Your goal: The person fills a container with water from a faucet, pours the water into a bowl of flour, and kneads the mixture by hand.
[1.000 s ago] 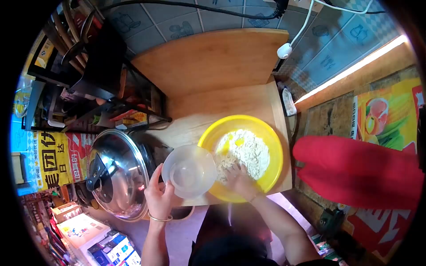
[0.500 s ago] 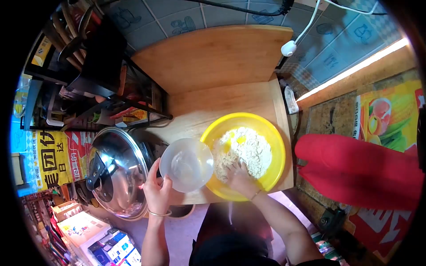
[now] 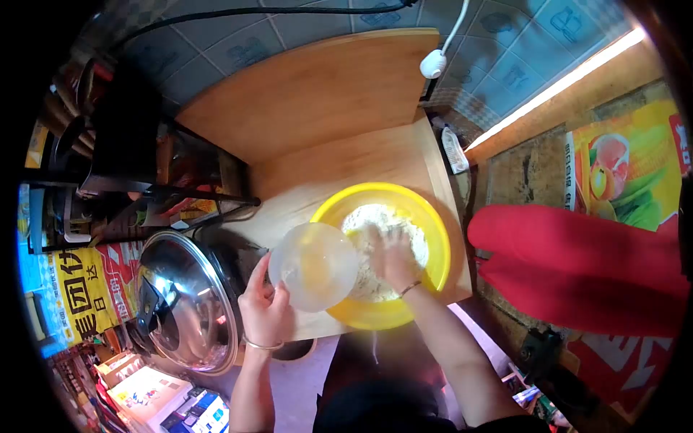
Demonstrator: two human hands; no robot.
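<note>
My left hand (image 3: 263,307) grips a translucent white plastic bowl (image 3: 314,267) by its left side. The bowl is tilted and overlaps the left rim of a yellow basin (image 3: 442,252). Inside the basin lies white, clumpy flour (image 3: 372,216). My right hand (image 3: 393,260) reaches into the basin over the flour, its fingers apart and blurred by motion. I cannot make out anything held in it. Whether any liquid is in the bowl is hard to tell.
The basin stands on a wooden board (image 3: 354,155) with a raised back. To the left are a pot with a shiny lid (image 3: 191,303) and a black rack (image 3: 209,198). A red cloth-like thing (image 3: 577,263) lies right; a white tube (image 3: 454,150) stands behind.
My right hand has moved up and across the flour, away from the basin's near left part. The plastic bowl stays in my left hand at the rim. The whole view has shifted.
</note>
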